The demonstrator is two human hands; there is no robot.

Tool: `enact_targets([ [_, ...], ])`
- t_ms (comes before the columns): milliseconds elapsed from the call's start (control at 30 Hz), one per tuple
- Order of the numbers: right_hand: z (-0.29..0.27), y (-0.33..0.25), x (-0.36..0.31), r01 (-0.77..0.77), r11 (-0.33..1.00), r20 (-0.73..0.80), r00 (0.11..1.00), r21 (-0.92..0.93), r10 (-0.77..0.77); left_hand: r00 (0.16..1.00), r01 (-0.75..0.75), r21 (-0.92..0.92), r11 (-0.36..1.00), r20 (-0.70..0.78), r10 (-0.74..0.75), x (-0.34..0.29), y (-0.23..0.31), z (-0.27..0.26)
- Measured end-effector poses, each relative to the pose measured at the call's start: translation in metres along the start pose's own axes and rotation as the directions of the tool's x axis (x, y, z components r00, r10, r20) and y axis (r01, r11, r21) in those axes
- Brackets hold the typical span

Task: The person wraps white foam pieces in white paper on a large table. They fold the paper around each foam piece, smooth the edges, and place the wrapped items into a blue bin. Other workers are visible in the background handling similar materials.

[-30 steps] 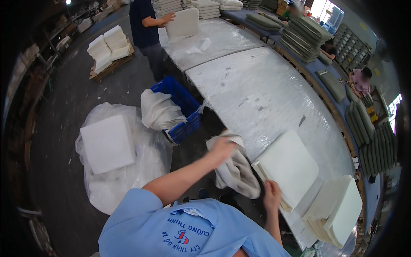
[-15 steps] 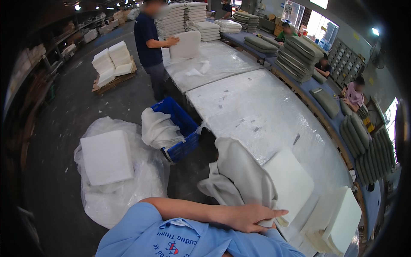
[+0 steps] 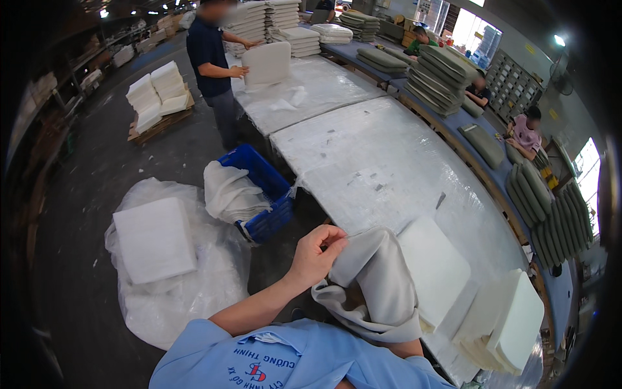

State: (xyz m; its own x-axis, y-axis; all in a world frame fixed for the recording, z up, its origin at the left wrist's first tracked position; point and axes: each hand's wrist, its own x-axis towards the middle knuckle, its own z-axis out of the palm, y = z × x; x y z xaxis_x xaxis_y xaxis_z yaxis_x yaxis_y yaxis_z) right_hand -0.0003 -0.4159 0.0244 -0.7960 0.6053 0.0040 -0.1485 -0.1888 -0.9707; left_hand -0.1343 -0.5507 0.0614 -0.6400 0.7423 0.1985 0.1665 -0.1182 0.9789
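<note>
One left hand [image 3: 319,251] pinches the top edge of one grey cloth cover [image 3: 379,288], held up by the near table edge. The right hand is hidden behind the cloth, so I cannot tell its grip. One white foam pad [image 3: 433,269] lies on the long plastic-covered table [image 3: 382,162], with a small stack of pads [image 3: 512,324] beside it. One blue crate [image 3: 262,188] sits on the grey workshop floor. Half a second ago the left arm lay low across the body; now it is raised.

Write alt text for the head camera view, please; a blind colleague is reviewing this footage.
The person's left hand pinches the edge of a pale grey fabric cover at a long plastic-wrapped table; the right hand is hidden. White foam pads lie beside the cover, and a blue crate of fabric stands on the floor to the left.
</note>
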Motion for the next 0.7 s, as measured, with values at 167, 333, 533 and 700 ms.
enact_targets([
  [167,0.038,-0.07,-0.022,-0.05,0.995,0.042,0.998,0.09,0.047,0.997,-0.024,0.027,0.999,-0.077,0.026,-0.003,-0.001,-0.001],
  [333,0.052,-0.127,-0.037,0.031,0.993,0.112,0.994,-0.118,-0.018,0.996,-0.061,0.024,0.998,-0.059,0.062,-0.008,0.002,0.011],
  [533,0.056,-0.129,-0.046,0.3,0.876,0.136,0.954,-0.378,-0.268,0.992,-0.109,0.089,0.99,-0.049,0.113,-0.011,0.006,0.012],
  [700,0.065,-0.121,-0.019,0.324,0.545,0.291,0.945,-0.773,-0.148,0.968,-0.216,0.207,0.954,-0.085,0.237,-0.011,0.012,0.008],
])
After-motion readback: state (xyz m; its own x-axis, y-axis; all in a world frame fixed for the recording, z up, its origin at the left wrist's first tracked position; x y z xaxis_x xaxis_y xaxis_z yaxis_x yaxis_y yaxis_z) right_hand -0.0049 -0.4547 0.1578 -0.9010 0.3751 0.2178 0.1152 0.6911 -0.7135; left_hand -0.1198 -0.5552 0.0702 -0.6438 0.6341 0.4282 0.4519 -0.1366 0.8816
